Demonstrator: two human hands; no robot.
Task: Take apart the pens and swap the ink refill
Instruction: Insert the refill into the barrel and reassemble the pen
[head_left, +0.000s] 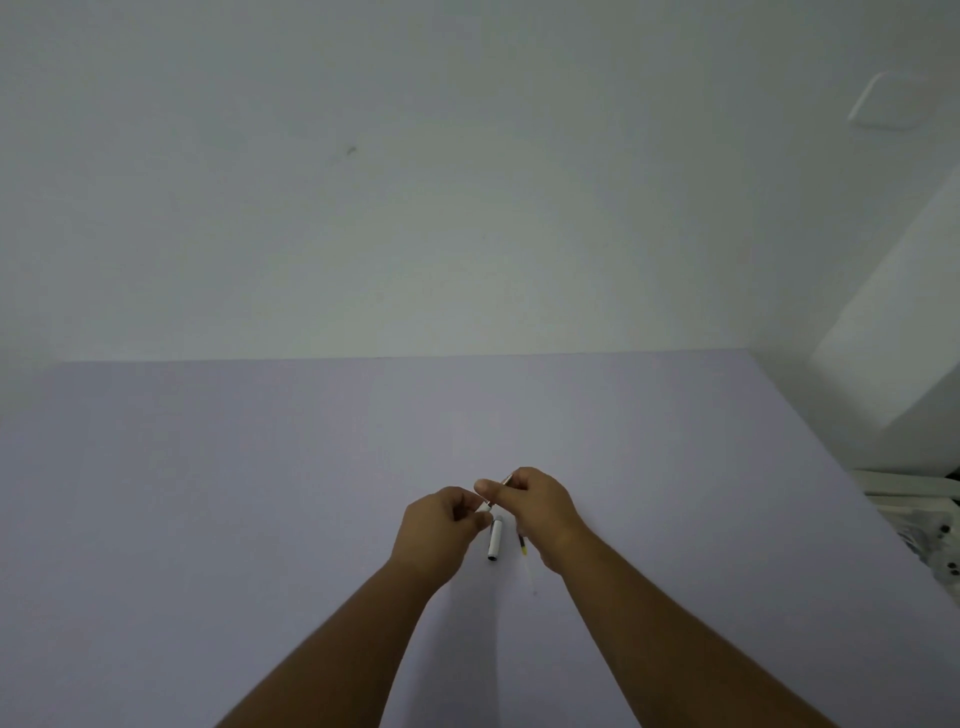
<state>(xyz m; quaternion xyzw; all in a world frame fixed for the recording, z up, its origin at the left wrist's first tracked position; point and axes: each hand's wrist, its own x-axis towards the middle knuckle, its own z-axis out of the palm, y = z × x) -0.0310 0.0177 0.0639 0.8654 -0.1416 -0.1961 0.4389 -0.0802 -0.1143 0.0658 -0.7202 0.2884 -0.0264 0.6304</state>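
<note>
Lavender bench (260, 493) surface carries one white pen barrel (495, 538) and one thin refill (522, 543) just beside it, while a second pen (497, 491) is held above them, clamped between the left hand (444, 525) at its lower end and the right hand (537, 506) at its upper end. Separation is judged best achieved when both ends are gripped firmly and twisted in opposite directions, then drawn apart along the pen's axis. Two hands, one held pen, one loose barrel and one loose refill are counted.
</note>
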